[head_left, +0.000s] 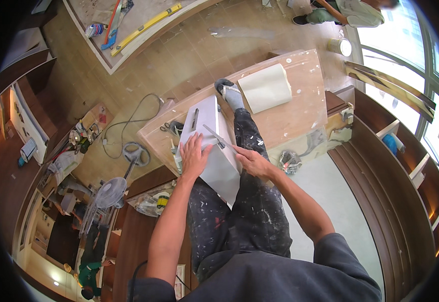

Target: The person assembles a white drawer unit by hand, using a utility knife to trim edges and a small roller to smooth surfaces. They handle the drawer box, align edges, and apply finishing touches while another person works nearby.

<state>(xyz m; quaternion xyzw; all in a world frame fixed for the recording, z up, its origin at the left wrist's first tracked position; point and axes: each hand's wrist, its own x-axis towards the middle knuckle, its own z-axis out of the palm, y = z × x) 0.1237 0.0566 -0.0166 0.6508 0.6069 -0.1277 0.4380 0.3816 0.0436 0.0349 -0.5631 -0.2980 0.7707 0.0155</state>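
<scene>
A white panel [203, 111] with a dark narrow slot leans from the wooden bench across my lap, tilted. My left hand [194, 156] lies on its face with the fingers stretched out and holds nothing. In the closed fingers of my right hand [253, 162] is a long, thin grey tool [213, 133], like a file or a blade; which one I cannot tell. The tool slants across the panel's right side, its tip pointing to the upper left. A second small dark opening [221, 145] shows beside the tool. My palm hides the tool's handle end.
A cream sheet [266, 88] lies on the bench [307, 100]. Scissors [172, 127] rest by the panel. A yellow level [146, 29] is on a board at the upper left. A fan [111, 192] stands left, shelving [380, 171] right. Other people [353, 15] are nearby.
</scene>
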